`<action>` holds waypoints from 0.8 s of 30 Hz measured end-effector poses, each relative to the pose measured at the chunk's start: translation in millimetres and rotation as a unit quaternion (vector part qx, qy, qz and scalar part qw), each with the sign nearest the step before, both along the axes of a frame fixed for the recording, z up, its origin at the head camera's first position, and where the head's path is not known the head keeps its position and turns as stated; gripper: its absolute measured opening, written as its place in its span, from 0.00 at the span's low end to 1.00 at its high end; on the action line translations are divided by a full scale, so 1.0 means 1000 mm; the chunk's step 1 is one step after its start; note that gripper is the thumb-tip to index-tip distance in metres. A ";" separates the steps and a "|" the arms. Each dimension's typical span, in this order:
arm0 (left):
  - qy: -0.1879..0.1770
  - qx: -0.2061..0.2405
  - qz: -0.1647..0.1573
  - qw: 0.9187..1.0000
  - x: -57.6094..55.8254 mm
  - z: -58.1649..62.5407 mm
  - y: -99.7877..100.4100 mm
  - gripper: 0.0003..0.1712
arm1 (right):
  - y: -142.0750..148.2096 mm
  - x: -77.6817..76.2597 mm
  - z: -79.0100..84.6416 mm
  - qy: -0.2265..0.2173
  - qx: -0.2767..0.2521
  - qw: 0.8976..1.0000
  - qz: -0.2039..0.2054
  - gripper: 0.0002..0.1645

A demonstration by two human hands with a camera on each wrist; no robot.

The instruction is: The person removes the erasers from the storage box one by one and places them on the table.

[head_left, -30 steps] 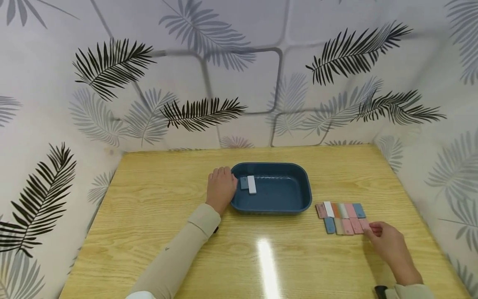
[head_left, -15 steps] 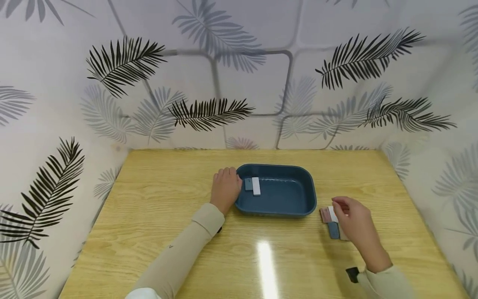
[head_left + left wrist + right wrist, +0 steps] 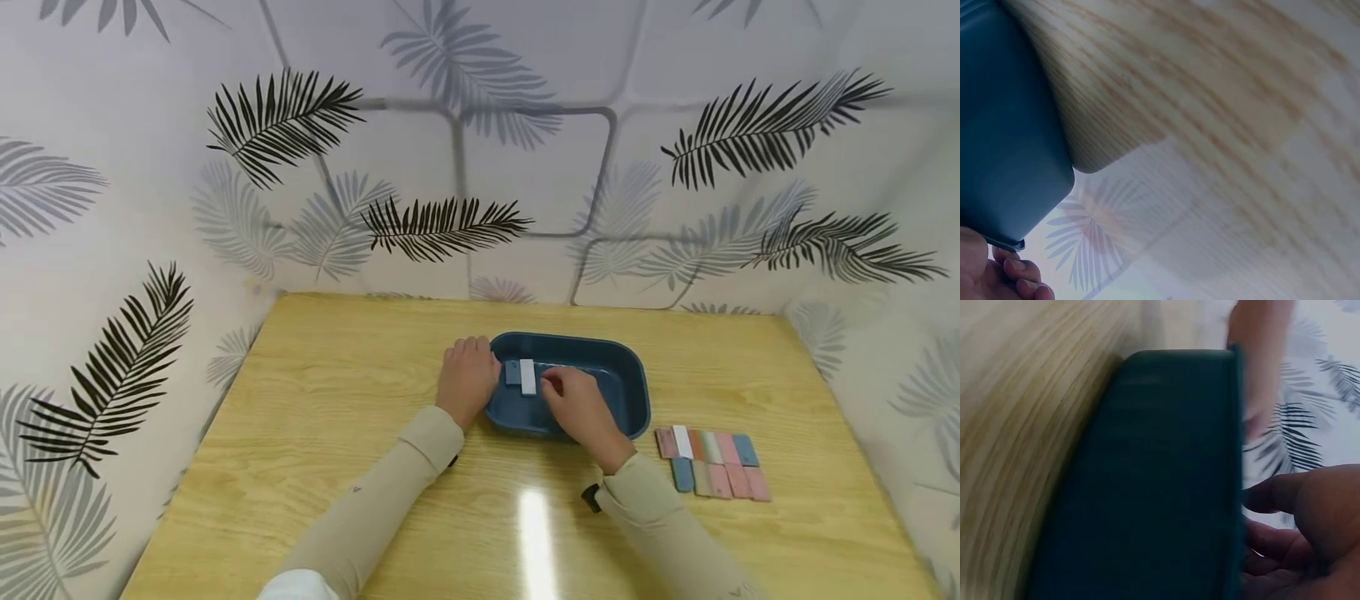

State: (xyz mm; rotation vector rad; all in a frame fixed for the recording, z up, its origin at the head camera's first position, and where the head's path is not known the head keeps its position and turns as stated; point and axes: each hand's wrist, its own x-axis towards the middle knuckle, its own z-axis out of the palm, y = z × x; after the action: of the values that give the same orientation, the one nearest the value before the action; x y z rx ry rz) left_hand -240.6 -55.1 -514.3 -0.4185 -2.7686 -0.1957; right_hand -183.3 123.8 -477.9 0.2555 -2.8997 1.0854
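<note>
My left hand (image 3: 468, 379) grips the left rim of a dark blue tray (image 3: 600, 343), seen also as the blue tray (image 3: 1016, 125) in the left wrist view. Inside, near its left end, a small blue-grey tile (image 3: 513, 372) lies beside a white tile (image 3: 528, 377). Over the tray is my right hand (image 3: 581, 408), fingers loosely bent, just right of the white tile and apart from it. The right wrist view shows a gap between thumb (image 3: 1272, 490) and forefinger; the tray wall hides the fingertips. No tile shows in that hand.
On the wooden table (image 3: 337, 350), right of the tray, several small tiles lie in two touching rows, including a pink tile (image 3: 757, 483), an orange tile (image 3: 697, 446) and a blue tile (image 3: 682, 474). A leaf-patterned wall covering (image 3: 420, 167) surrounds the table.
My right hand has left the pink tile at the end of the lower row and moved left into the tray. The two rows look the same. My left hand stays on the rim.
</note>
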 end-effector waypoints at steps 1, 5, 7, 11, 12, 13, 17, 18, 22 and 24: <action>0.000 0.002 0.001 1.000 0.000 0.000 0.000 0.10 | -0.005 -0.005 -0.003 0.000 0.004 1.000 -0.001 0.14; 0.005 0.000 0.003 1.000 -0.001 0.001 -0.001 0.10 | -0.025 -0.023 -0.010 -0.024 0.021 0.999 0.002 0.14; 0.011 -0.001 0.001 1.000 0.000 0.000 -0.001 0.10 | -0.034 -0.031 -0.014 -0.031 0.036 0.999 -0.002 0.13; 0.037 -0.001 -0.006 0.999 -0.001 -0.003 0.000 0.09 | -0.047 -0.043 -0.022 -0.017 0.081 0.996 -0.018 0.09; 0.043 0.000 -0.007 0.999 -0.001 -0.004 0.000 0.09 | -0.050 -0.045 -0.024 -0.006 0.096 0.995 -0.025 0.09; 0.048 0.000 -0.007 0.999 -0.001 -0.005 0.000 0.09 | -0.052 -0.046 -0.026 0.000 0.107 0.994 -0.030 0.09; 0.061 -0.008 -0.006 0.998 -0.002 -0.007 -0.001 0.09 | -0.061 -0.050 -0.029 0.012 0.148 0.988 -0.041 0.10; 0.062 -0.012 -0.005 0.998 -0.002 -0.007 -0.001 0.10 | -0.063 -0.050 -0.029 0.011 0.156 0.987 -0.044 0.11; 0.066 -0.022 -0.003 0.998 -0.002 -0.007 -0.001 0.10 | -0.073 -0.050 -0.031 0.026 0.201 0.978 -0.056 0.11; 0.068 -0.024 -0.004 0.997 -0.002 -0.008 -0.001 0.11 | -0.077 -0.049 -0.033 0.033 0.221 0.972 -0.066 0.11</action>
State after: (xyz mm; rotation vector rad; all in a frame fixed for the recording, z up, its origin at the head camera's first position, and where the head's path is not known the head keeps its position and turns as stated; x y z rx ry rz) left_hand -242.6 -55.8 -522.6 -0.4375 -2.6424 -0.0997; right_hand -232.0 47.1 -510.6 0.1019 -3.0097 0.3929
